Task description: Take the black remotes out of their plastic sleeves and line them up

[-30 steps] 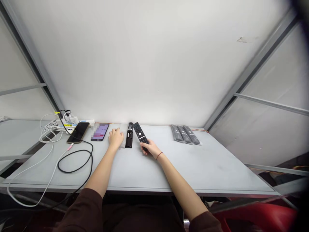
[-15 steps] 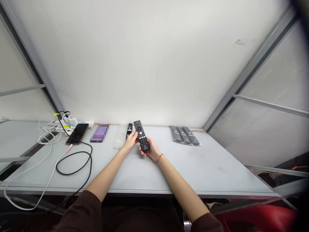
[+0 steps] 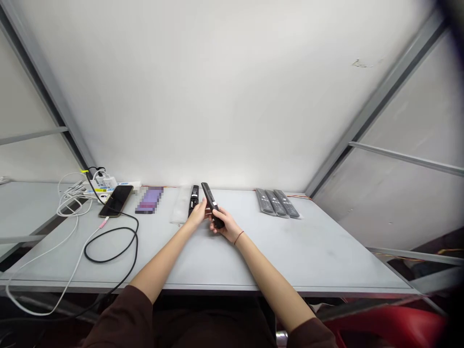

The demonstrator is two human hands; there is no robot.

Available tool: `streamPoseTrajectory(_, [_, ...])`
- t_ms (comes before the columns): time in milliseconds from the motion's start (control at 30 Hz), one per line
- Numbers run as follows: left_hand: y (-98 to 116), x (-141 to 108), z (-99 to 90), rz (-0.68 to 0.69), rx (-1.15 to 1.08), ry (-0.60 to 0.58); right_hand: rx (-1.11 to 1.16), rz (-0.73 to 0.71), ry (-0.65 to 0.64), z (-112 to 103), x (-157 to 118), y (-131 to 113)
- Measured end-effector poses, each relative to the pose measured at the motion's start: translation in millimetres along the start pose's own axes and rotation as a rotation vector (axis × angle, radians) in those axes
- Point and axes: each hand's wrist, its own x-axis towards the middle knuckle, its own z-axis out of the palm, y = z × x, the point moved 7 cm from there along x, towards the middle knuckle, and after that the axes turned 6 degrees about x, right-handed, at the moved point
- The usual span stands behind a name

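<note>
A black remote control (image 3: 210, 199) is held above the table, turned partly on its side so that its button face is mostly out of sight. My right hand (image 3: 225, 225) grips its lower end, thumb on top. My left hand (image 3: 199, 213) touches its left side, with the fingers partly hidden behind it. Just beyond my left hand lies a second black remote (image 3: 195, 193), back up with its battery compartment open. Beside that one is a clear plastic sleeve (image 3: 180, 208). Several remotes in plastic sleeves (image 3: 277, 203) lie side by side at the right rear.
On the left are a black phone (image 3: 116, 200), a pixelated purple object (image 3: 149, 200), a power strip (image 3: 129, 184) with chargers, and looped white and black cables (image 3: 137, 241). A wall stands behind the grey table (image 3: 308, 256); metal frames flank it.
The held remote has rolled from showing its buttons to showing its side. My right thumb now lies over it, and both hands have shifted only slightly.
</note>
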Motion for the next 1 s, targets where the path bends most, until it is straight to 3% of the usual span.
streamPoseTrajectory(233, [0.0, 3.1, -3.9, 0.074, 0.054, 0.012, -0.048, -0.088, 0.075, -4.0, -0.7, -6.5])
streamPoseTrajectory(467, [3.4, -0.2, -2.8, 0.085, 0.020, 0.011, -0.062, -0.031, 0.131, -6.2, -1.0, -7.8])
streamPoseTrajectory(800, [4.3, -2.5, 0.3, 0.071, 0.012, 0.015, -0.114, -0.029, 0.039, -4.0, 0.5, -3.6])
streamPoseTrajectory(1000, [9.3, -3.1, -2.8, 0.144, 0.050, 0.078, -0.138, -0.040, 0.011, -1.6, -1.2, -6.4])
